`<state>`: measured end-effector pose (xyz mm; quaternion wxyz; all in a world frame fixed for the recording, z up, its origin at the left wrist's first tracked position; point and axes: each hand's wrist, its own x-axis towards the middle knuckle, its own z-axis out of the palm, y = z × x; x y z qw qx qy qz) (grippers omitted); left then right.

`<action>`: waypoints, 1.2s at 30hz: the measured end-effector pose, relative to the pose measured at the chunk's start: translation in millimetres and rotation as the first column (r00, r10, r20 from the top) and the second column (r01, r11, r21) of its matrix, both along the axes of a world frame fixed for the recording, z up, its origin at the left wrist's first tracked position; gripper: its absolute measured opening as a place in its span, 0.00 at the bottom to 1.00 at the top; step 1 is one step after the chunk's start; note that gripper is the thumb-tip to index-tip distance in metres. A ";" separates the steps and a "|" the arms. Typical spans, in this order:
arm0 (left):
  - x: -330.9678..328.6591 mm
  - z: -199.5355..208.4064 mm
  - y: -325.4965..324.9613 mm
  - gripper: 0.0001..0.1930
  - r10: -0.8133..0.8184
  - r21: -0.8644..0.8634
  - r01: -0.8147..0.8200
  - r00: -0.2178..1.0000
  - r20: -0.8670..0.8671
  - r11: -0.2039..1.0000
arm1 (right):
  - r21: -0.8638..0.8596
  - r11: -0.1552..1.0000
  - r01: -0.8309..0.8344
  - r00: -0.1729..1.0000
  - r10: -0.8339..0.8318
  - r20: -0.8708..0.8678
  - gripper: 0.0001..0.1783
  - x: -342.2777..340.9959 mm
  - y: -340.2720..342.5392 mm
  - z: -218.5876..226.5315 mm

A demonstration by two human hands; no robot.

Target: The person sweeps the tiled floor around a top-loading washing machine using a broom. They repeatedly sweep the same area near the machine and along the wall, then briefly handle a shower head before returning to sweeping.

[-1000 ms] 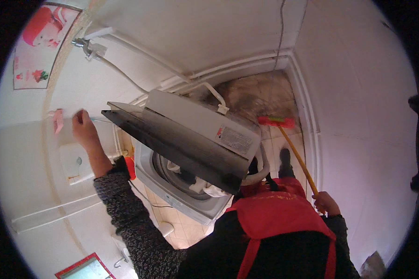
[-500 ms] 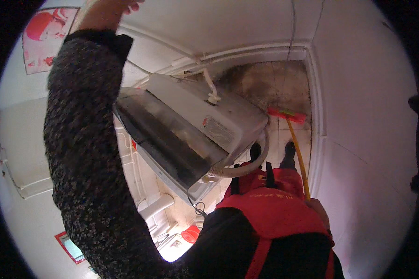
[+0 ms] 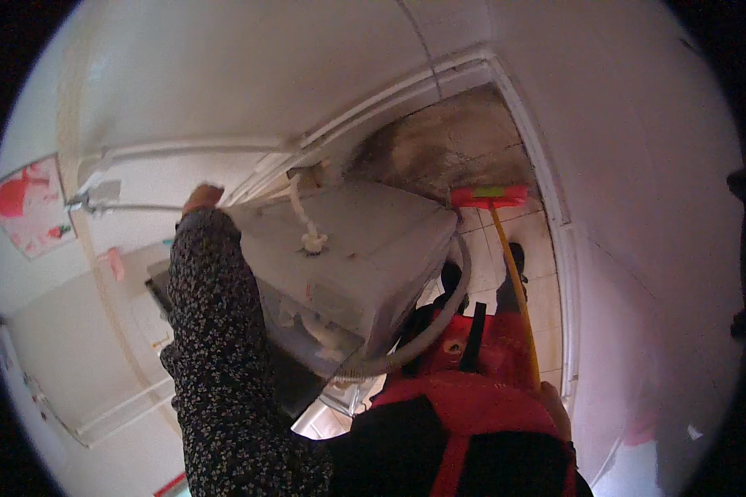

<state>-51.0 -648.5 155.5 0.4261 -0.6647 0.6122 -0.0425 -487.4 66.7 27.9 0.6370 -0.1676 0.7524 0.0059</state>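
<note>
Left hand [image 3: 202,197] now nearer washer [image 3: 365,228]; right hand [image 3: 556,407] still gripping mop [image 3: 511,280].

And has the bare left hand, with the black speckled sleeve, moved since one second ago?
Yes. Against the small pink wall fixture, the bare left hand is now farther right and higher in the view.

A poster [image 3: 28,205] and a small pink object [image 3: 114,263] sit on the left wall [image 3: 70,340]; a cable [image 3: 421,41] runs down the far wall [image 3: 331,66].
</note>
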 end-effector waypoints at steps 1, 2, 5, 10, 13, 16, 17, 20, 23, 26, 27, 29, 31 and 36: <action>8.2 -9.3 -2.4 0.21 -0.074 0.125 0.068 0.996 0.050 0.990 | -0.013 1.000 -0.005 1.000 0.005 -0.001 0.20 3.0 -0.2 2.4; 16.9 -20.5 4.0 0.17 -0.051 0.133 0.045 0.998 0.041 0.990 | -0.061 0.993 -0.097 0.995 0.099 0.024 0.20 2.7 -1.8 6.1; 39.8 -41.3 26.5 0.15 0.091 0.175 -0.099 0.994 0.054 0.979 | -0.071 0.991 -0.113 0.989 0.119 0.091 0.19 3.8 -10.6 15.1; 66.2 -56.2 30.0 0.14 -0.150 0.113 0.150 0.989 -0.007 0.982 | 0.166 0.978 0.125 0.985 -0.143 0.099 0.20 5.8 -15.7 5.7; 82.0 -65.1 19.2 0.14 -0.134 0.031 0.133 0.991 0.001 0.991 | 0.144 0.988 0.057 0.994 -0.070 0.082 0.22 9.0 6.8 -10.6; 101.2 -73.5 13.4 0.13 -0.309 0.053 0.305 0.944 0.116 0.951 | 0.111 0.994 -0.012 0.997 0.003 0.075 0.24 9.2 37.4 -28.0; 107.3 -75.2 11.5 0.13 -0.386 0.191 0.346 0.890 0.243 0.918 | 0.089 0.995 -0.052 0.996 0.045 0.078 0.25 8.2 44.8 -33.5; 121.8 -78.4 8.7 0.12 -0.488 0.053 0.485 0.868 0.090 0.873 | 0.041 0.961 -0.272 0.953 0.263 0.149 0.26 3.9 55.6 -43.5; 123.6 -82.8 2.4 0.11 -0.261 -0.043 0.258 0.950 -0.169 0.965 | 0.123 0.990 -0.071 0.992 0.056 0.117 0.25 -3.0 53.5 -44.6; 108.2 -88.7 -8.1 0.10 -0.586 0.051 0.584 0.805 0.092 0.810 | 0.145 0.989 0.010 0.994 -0.025 0.105 0.25 -8.3 46.6 -40.5; 99.6 -91.9 -11.6 0.09 -0.540 -0.024 0.544 0.836 0.099 0.839 | 0.145 0.989 0.021 0.994 -0.036 0.100 0.24 -9.9 45.1 -39.4; 81.2 -94.1 -16.3 0.09 -0.547 -0.013 0.552 0.829 0.116 0.834 | 0.141 0.990 0.030 0.995 -0.042 0.086 0.24 -11.9 42.8 -37.8; 65.5 -89.6 -13.3 0.10 -0.636 0.187 0.610 0.756 0.152 0.770 | 0.095 0.995 -0.027 0.998 0.020 0.067 0.23 -12.8 42.5 -37.8; 13.9 -74.8 -12.6 0.13 -0.454 0.002 0.454 0.891 -0.033 0.891 | 0.174 0.967 0.186 0.972 -0.207 0.111 0.18 -11.5 45.0 -40.6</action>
